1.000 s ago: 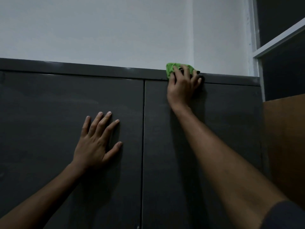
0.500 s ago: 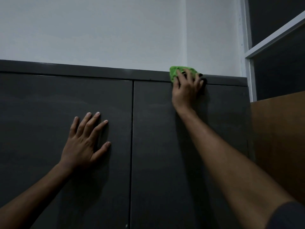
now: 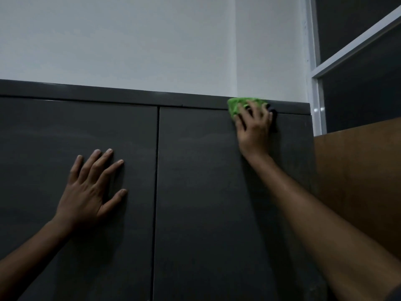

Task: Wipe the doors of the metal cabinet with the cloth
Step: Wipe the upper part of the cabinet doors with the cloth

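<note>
The person is showing 2 bare forearms, both uncovered from wrist upward. The left hand [image 3: 90,192] and right hand [image 3: 253,129] are wearing no gloves, rings or watch. A dark sleeve [image 3: 393,295] edge is peeking in at 5 o'clock.

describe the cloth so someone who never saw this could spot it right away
Find the dark grey metal cabinet and follow its right door up to the top edge. The cloth is bunched there under the right hand, the only bright green thing in view.
</note>
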The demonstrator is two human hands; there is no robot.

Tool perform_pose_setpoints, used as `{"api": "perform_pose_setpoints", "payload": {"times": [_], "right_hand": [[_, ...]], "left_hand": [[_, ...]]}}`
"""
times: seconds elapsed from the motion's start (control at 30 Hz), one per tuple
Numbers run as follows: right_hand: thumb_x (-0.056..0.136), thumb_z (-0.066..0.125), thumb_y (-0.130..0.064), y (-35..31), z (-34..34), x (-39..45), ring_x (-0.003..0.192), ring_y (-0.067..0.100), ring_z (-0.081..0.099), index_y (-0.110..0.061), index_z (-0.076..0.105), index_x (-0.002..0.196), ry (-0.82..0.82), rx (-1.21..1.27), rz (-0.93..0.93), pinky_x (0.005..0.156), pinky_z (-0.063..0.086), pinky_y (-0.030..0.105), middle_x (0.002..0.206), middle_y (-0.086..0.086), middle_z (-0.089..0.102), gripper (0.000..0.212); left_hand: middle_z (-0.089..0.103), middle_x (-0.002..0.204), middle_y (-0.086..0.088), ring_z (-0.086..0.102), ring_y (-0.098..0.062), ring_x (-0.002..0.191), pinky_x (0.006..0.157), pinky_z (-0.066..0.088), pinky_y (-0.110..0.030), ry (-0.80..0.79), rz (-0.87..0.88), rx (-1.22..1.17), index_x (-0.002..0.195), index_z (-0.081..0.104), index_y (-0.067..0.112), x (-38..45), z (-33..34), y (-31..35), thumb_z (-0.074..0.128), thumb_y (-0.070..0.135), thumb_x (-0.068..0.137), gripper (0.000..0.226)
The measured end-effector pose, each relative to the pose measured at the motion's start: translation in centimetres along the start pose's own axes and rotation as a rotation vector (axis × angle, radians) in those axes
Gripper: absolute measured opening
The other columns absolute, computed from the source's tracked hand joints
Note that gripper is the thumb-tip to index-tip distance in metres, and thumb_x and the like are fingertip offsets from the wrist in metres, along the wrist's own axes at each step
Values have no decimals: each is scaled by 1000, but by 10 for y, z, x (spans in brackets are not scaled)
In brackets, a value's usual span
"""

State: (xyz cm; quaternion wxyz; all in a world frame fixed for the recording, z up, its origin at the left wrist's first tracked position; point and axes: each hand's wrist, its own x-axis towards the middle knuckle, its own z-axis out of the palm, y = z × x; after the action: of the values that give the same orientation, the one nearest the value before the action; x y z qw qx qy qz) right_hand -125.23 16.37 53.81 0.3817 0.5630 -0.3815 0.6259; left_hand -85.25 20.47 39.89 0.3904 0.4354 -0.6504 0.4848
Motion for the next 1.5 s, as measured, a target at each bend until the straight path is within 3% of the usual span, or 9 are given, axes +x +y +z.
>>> {"api": "perform_pose_setpoints", "payload": {"times": [0.13, 0.33, 0.53, 0.73, 0.9, 1.07, 1.27, 1.43, 1.5], "right_hand": [[97, 60, -17, 43, -13, -3, 130, 46, 44, -11, 66, 127, -49, -41, -305, 111, 30, 60, 140, 14, 55, 31], [101, 47, -30, 49, -16, 27, 138, 33, 34, -20, 58, 137, 123, -56, 386, 115, 24, 53, 150, 3, 44, 39], [98, 57, -18, 51, -18, -7, 132, 43, 43, -10, 65, 128, -64, -5, -252, 113, 28, 57, 141, 13, 54, 31], [101, 48, -28, 62, -28, 33, 136, 30, 37, -17, 59, 136, 111, -30, 405, 115, 24, 46, 148, 3, 46, 38], [98, 57, -15, 76, -31, -8, 137, 40, 38, -9, 63, 131, -82, 11, -132, 117, 24, 55, 144, 13, 51, 34], [100, 44, -30, 97, -38, 35, 133, 31, 40, -17, 61, 132, 123, -82, 426, 112, 28, 46, 146, 5, 47, 38], [98, 57, -14, 100, -33, -26, 137, 38, 38, -9, 62, 132, -87, -2, -156, 117, 24, 57, 143, 13, 51, 35], [100, 47, -25, 121, -42, 13, 131, 32, 44, -13, 61, 132, 140, -17, 365, 111, 30, 42, 144, 9, 50, 37], [101, 47, -28, 104, -36, 6, 134, 32, 39, -15, 59, 134, 106, -49, 299, 113, 27, 44, 146, 8, 48, 38]], "left_hand": [[26, 163, -16, 14, -33, 154, 124, 9, -58, -6, -1, 11, 153, 37, 15, 0, 0, 0, 22, 72, 95, 83], [26, 163, -15, 15, -33, 154, 124, 8, -56, -30, -23, 21, 153, 38, 15, -1, -2, 2, 22, 72, 95, 83], [26, 163, -16, 13, -32, 155, 126, 3, -50, -39, -25, 29, 153, 38, 16, 0, -2, 3, 22, 72, 95, 83], [24, 164, -15, 13, -32, 155, 126, 3, -50, -60, -39, 24, 153, 37, 16, 0, -4, 4, 21, 72, 95, 83], [24, 164, -16, 13, -33, 155, 126, 1, -49, -54, -26, 26, 153, 38, 14, 0, -3, 4, 21, 72, 95, 84], [28, 162, -18, 17, -35, 153, 126, 5, -51, -42, -35, 24, 151, 41, 11, 2, -6, 8, 19, 73, 95, 87], [24, 164, -15, 10, -30, 156, 126, 2, -49, -36, -19, 41, 153, 37, 14, 0, 2, 1, 22, 72, 94, 84], [22, 165, -13, 7, -28, 156, 126, 2, -49, -11, -16, 43, 154, 35, 16, -1, 5, -2, 23, 72, 94, 83], [22, 165, -14, 7, -28, 156, 126, 2, -49, -8, -12, 43, 155, 34, 17, -1, 5, -3, 23, 72, 94, 82]]}}
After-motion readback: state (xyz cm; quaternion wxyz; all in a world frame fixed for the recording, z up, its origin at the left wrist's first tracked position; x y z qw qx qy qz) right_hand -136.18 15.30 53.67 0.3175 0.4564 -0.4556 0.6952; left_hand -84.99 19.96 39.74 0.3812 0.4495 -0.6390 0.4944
